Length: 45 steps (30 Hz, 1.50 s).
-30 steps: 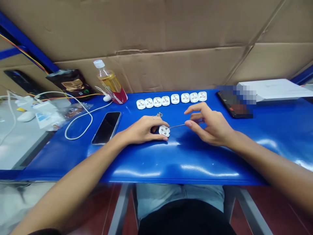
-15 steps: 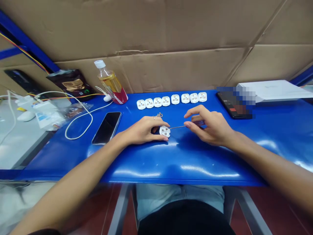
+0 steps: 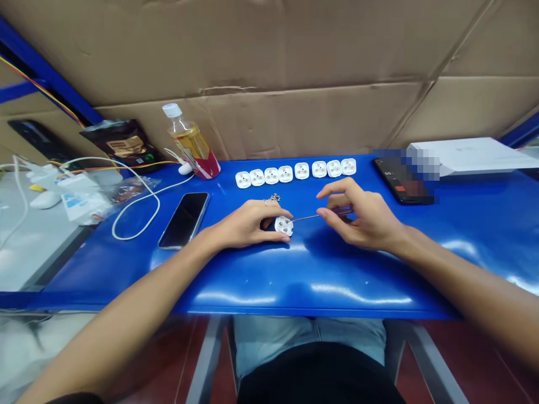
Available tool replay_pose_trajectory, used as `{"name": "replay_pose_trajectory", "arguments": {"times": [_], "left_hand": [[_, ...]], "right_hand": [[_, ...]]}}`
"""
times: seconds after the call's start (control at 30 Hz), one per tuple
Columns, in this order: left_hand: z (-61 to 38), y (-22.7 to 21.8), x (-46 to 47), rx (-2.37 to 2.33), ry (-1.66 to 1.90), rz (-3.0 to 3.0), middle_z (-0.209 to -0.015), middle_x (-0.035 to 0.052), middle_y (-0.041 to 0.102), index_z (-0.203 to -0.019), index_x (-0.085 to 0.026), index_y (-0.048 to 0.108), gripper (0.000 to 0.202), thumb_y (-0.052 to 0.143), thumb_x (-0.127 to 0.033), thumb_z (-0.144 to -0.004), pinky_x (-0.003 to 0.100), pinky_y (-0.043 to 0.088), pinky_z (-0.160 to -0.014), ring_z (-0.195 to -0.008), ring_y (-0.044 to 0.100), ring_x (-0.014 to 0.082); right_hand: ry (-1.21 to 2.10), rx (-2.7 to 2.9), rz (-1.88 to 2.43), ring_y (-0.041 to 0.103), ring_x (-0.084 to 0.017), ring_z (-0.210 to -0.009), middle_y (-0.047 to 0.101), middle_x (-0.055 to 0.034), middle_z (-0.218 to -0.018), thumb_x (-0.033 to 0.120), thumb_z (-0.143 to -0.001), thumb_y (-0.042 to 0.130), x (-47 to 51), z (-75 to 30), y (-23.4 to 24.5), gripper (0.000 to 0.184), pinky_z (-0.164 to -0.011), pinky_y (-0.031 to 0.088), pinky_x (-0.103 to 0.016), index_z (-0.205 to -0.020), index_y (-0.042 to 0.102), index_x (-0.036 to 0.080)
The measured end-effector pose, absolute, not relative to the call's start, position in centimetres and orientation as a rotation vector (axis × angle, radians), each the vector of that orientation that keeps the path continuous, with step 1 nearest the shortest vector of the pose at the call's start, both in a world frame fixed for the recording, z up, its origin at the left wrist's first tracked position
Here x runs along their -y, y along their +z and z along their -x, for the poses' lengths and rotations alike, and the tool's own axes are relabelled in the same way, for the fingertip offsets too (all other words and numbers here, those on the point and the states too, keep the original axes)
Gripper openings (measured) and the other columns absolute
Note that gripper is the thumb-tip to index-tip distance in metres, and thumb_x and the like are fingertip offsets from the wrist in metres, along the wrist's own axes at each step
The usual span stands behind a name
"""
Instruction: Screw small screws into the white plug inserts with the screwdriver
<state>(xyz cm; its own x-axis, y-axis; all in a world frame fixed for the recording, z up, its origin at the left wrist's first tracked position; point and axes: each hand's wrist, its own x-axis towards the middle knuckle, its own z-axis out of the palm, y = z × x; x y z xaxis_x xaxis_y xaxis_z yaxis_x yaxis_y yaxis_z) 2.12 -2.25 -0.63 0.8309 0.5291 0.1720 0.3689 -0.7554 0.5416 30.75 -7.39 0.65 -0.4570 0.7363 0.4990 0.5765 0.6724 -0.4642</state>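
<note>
Between thumb and fingers, my left hand (image 3: 252,223) grips a small white plastic plug housing (image 3: 283,226) with metal parts inside, low over the blue table. My right hand (image 3: 357,216) is closed around the handle of a screwdriver (image 3: 309,217), its index finger raised off the tool. The thin shaft points left, and its tip reaches the upper right part of the housing. Just beyond my left fingers lies a little pile of small metal pieces (image 3: 275,197). Further back, a row of several similar white housings (image 3: 302,170) rests on the table.
A phone (image 3: 184,220) lies left of my left forearm, with a white cable (image 3: 158,196) looped beside it. Behind stand a drink bottle (image 3: 193,146) and a dark pouch (image 3: 126,146). At the right are another phone (image 3: 400,179) and a white box (image 3: 471,156). Cardboard (image 3: 295,67) lines the back.
Hardly anything differs. Both hands, the housing and the screwdriver keep nearly the same positions, with the tip still at the housing.
</note>
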Motion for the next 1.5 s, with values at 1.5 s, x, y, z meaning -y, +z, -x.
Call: {"name": "replay_pose_trajectory", "arguments": {"times": [1.5], "left_hand": [[-2.4,-0.9,2.3,-0.675,0.424,-2.492,-0.103,0.0066,0.073,-0.125,-0.018,0.072,0.048,0.073,-0.056,-0.095,0.030,0.048,-0.084,-0.087,0.065,0.0187]], "right_hand": [[0.483,2.121,1.022,0.067,-0.015,-0.059,0.071,0.0025,-0.073,0.030,-0.099,0.065,7.6,-30.0,1.0,0.014,-0.055,0.051,-0.028,-0.103,0.053,0.025]]}}
